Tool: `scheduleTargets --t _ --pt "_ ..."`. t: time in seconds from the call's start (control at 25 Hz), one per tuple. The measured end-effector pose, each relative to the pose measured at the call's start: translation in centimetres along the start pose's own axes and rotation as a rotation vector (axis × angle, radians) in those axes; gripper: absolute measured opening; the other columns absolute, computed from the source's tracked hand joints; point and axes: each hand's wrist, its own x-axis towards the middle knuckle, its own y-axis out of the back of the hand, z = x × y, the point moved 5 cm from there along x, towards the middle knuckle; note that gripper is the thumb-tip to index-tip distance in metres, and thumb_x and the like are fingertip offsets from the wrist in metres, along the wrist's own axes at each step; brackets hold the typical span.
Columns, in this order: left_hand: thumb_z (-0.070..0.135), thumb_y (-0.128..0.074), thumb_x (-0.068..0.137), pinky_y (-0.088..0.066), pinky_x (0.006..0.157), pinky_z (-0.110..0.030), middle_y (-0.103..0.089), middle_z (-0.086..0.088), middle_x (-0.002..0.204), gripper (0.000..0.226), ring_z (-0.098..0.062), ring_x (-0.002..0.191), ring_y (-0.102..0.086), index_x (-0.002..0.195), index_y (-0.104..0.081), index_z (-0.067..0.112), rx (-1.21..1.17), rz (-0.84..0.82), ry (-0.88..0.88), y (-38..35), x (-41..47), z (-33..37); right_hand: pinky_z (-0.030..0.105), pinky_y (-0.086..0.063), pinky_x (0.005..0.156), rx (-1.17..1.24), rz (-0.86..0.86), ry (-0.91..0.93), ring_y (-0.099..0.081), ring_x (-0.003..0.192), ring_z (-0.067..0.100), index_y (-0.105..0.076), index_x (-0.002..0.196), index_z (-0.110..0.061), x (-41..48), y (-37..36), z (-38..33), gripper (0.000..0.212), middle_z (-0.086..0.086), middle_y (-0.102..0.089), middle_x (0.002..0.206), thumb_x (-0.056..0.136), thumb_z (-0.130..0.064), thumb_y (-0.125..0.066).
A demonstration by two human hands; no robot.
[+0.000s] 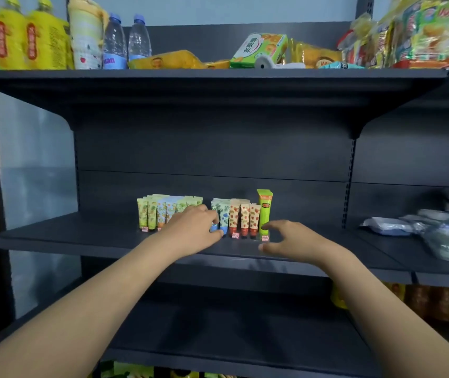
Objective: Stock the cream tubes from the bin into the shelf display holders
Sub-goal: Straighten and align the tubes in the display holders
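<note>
- Two clusters of cream tubes (234,216) on the dark middle shelf (81,238), set back from its front edge and a small gap apart.
- All upright: long axis vertical, flat crimped ends up, caps down at the shelf board.
- Left cluster (152,211): yellow-green tubes at the outer end, blue-and-orange patterned ones beside them, packed side by side in rows.
- Right cluster (245,216): blue-green tubes, then strawberry-printed ones, then one tall green tube (264,205) at the far right, rising above the rest.
- Small red-and-white labels (235,236) at the foot of both clusters.
- Left hand (190,230) over the gap between the clusters, palm down, fingers bent, fingertips (212,215) against the leftmost blue-green tube (223,216), thumb low by its blue cap; cannot tell whether pinching it or only touching.
- Right hand (297,238) just right of the tall green tube, thumb and fingers spread in a wide C, holding nothing; index fingertip (265,227) at the tube's lower part, thumb nearer the shelf's front edge.
- Upper shelf (190,73): yellow bottles (10,36), clear water bottles (114,42), snack packs (258,49).
- Pale wrapped packs (389,226) on the neighbouring bay to the right, well apart from the tubes.
</note>
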Motion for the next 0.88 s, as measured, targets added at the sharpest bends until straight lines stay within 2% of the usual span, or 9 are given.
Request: scheduleTargets --t 0.4,0.52,0.68,0.88 --pt "0.039 -0.045 0.093 -0.042 0.094 -0.035 -0.05 0.0 0.125 0.034 -0.018 0.116 -0.046 0.121 -0.053 0.02 -0.117 0.039 -0.116 -3.5 9.4 -5.1 0.042 -0.038 0.104 -0.211 0.07 -0.073 -0.043 0.127 0.019 -0.046 0.134 -0.024 9.4 -0.3 1.6 0.053 0.0 -0.047 0.14 0.087 -0.043 -0.059" --pt "0.041 -0.047 0.093 -0.043 0.095 -0.038 -0.052 0.001 0.122 0.033 -0.017 0.114 -0.048 0.117 -0.056 0.021 -0.179 0.059 -0.11 -4.8 12.1 -6.1 0.041 -0.037 0.105 -0.224 0.119 -0.041 -0.042 0.129 0.018 -0.047 0.135 -0.025 12.0 -0.1 2.5 0.053 -0.003 -0.047 0.141 0.087 -0.042 -0.059" --pt "0.04 -0.053 0.09 -0.043 0.094 -0.037 -0.056 0.005 0.114 0.026 -0.014 0.109 -0.051 0.107 -0.062 0.023 -0.287 0.105 -0.108 -6.4 15.4 -6.4 0.04 -0.039 0.102 -0.246 0.157 0.026 -0.047 0.122 0.015 -0.053 0.129 -0.024 15.8 -0.1 3.9 0.05 -0.006 -0.055 0.132 0.085 -0.045 -0.061" --pt "0.044 -0.055 0.087 -0.038 0.1 -0.04 -0.056 0.01 0.112 0.027 -0.013 0.112 -0.048 0.108 -0.063 0.028 -0.277 0.142 -0.11 -8.2 21.0 -5.3 0.037 -0.041 0.098 -0.283 0.176 0.136 -0.051 0.117 0.014 -0.055 0.124 -0.026 21.3 0.6 5.8 0.047 -0.009 -0.06 0.125 0.083 -0.047 -0.062"
